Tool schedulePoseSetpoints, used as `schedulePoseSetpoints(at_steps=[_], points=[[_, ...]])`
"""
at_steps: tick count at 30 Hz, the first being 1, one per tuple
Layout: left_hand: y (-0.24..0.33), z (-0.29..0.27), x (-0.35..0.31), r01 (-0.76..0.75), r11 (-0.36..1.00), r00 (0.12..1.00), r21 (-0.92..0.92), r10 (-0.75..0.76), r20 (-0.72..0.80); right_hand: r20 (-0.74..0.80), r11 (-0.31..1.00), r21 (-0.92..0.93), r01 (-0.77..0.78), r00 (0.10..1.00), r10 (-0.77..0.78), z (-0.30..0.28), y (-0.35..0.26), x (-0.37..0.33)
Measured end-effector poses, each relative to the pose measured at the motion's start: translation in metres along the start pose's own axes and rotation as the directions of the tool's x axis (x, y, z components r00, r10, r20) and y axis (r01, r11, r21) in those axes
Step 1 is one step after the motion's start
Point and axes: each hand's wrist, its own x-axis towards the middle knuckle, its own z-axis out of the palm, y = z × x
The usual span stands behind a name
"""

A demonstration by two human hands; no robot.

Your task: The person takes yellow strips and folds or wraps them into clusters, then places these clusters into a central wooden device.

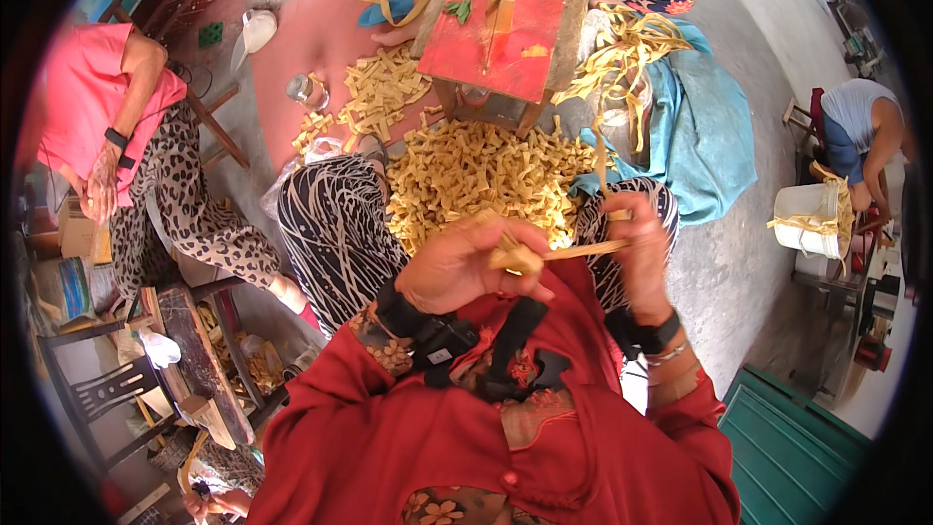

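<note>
The left hand is curling partly closed, and its thumb and fingertips are pinching a small folded yellow piece. A flat yellow strip is running from that piece across to the right hand, which is bending its fingers inward and gripping the strip's far end; exactly how tightly its fingertips are pressing, I cannot tell. Both hands are holding the work above the person's lap, with the strip stretching nearly straight between them. Beyond them, a pile of short yellow pieces is lying between the knees, in front of a red-topped bench. A blue cloth is spreading to the right.
</note>
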Motion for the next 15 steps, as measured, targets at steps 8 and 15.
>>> schedulePoseSetpoints(at_steps=[8,15], points=[[0.002,-0.003,-0.001,-0.182,0.983,0.983,0.018,0.182,-0.022,0.435,0.944,0.067,-0.323,0.861,0.264,-0.009,-0.027,0.004],[0.004,-0.001,-0.008,-0.291,0.953,0.946,0.087,0.300,-0.120,0.524,0.985,-0.009,-0.174,0.838,0.153,0.018,-0.044,0.008]])
